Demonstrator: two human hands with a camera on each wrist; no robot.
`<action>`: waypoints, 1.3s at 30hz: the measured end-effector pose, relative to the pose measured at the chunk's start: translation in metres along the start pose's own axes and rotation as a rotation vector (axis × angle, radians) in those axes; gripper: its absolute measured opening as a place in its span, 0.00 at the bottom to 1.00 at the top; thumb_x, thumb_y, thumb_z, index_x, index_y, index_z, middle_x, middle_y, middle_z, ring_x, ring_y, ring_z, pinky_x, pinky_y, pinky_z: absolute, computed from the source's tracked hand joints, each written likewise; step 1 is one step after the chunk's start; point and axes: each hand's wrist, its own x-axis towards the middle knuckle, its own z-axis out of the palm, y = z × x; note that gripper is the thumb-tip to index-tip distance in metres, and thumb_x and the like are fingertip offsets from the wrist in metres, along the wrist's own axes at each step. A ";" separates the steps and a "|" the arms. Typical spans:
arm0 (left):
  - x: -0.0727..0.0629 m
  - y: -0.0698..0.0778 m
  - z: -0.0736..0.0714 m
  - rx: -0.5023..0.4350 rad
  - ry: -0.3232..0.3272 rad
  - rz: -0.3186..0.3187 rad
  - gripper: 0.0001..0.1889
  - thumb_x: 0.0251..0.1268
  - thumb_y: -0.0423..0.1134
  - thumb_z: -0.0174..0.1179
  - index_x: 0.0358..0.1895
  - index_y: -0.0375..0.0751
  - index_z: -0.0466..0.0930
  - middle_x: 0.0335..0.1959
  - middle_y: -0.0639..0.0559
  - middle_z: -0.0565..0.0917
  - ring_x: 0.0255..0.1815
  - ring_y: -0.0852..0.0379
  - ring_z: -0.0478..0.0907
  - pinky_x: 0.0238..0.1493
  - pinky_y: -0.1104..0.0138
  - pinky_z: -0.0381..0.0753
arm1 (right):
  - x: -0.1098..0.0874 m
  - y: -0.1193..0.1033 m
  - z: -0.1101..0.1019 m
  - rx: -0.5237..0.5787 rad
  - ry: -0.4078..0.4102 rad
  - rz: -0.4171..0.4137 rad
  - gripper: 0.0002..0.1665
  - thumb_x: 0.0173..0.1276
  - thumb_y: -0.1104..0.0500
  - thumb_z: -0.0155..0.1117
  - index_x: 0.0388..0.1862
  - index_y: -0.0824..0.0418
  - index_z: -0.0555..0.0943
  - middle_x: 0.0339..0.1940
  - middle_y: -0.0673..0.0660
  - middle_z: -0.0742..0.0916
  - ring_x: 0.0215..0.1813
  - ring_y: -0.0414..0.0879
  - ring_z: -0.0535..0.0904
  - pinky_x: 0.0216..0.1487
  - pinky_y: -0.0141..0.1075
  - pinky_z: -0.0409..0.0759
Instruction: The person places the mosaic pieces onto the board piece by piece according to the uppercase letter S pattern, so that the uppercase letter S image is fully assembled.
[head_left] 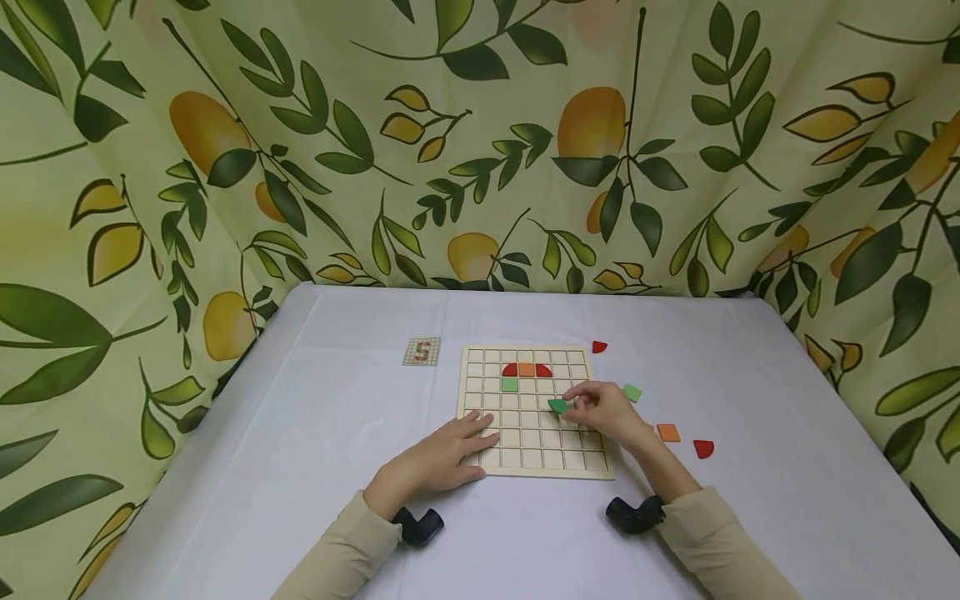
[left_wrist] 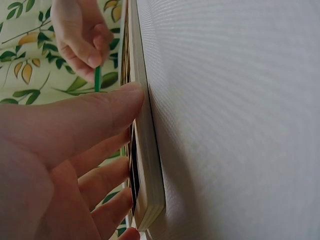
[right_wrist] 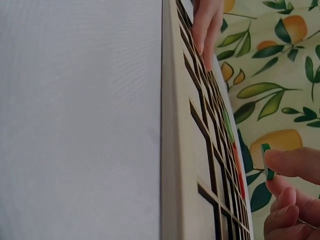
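The left hand (head_left: pixel 446 454) is laid palm down at the left side of the gridded wooden board (head_left: pixel 532 460), its fingers relaxed and spread over the near-left squares. By its thumb (left_wrist: pixel 117 102) the board's near edge is touched, as is shown from the left wrist. Nothing is gripped by this hand. By the right hand (head_left: pixel 603 408), reached in over the board's right half, a dark green piece (head_left: pixel 557 406) is pinched between thumb and index finger, the other fingers being curled in behind; in both wrist views the piece is held above the board, apart from its surface. Its full outline is partly covered by the fingertips.

On the board, an orange square (head_left: pixel 527 370) is flanked by a left red quarter-circle (head_left: pixel 511 370) and a right red quarter-circle (head_left: pixel 543 371); below the left one a light green square (head_left: pixel 510 384) is set. Part of the board's right edge is hidden by the right hand and wrist.

To the right, on the white tablecloth (head_left: pixel 337 375), a loose green square (head_left: pixel 632 392), a loose orange square (head_left: pixel 668 432) and two loose red quarter-circles (head_left: pixel 703 449) are scattered. To the left of the board, a small pattern card (head_left: pixel 422 352) is placed. Beyond the table, a leaf-and-fruit curtain (head_left: pixel 480 167) is hung.
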 end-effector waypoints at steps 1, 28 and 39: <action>0.000 0.000 0.000 0.001 0.000 0.000 0.28 0.69 0.45 0.57 0.71 0.46 0.66 0.77 0.47 0.60 0.81 0.45 0.51 0.79 0.49 0.56 | 0.001 0.000 0.001 0.002 -0.003 -0.004 0.17 0.55 0.66 0.71 0.43 0.72 0.82 0.19 0.48 0.74 0.23 0.36 0.66 0.21 0.24 0.65; 0.000 -0.001 -0.001 0.005 -0.007 0.004 0.28 0.69 0.46 0.56 0.71 0.46 0.65 0.78 0.47 0.59 0.80 0.44 0.52 0.79 0.49 0.56 | 0.018 -0.010 0.036 0.046 -0.014 -0.047 0.15 0.53 0.66 0.71 0.40 0.71 0.82 0.17 0.47 0.74 0.21 0.38 0.66 0.21 0.25 0.65; 0.000 0.000 -0.001 -0.007 -0.006 0.002 0.28 0.69 0.45 0.56 0.71 0.46 0.66 0.78 0.47 0.59 0.80 0.44 0.51 0.79 0.49 0.56 | 0.025 -0.020 0.044 0.043 -0.001 0.008 0.13 0.53 0.67 0.71 0.38 0.69 0.83 0.16 0.47 0.72 0.20 0.38 0.64 0.20 0.24 0.61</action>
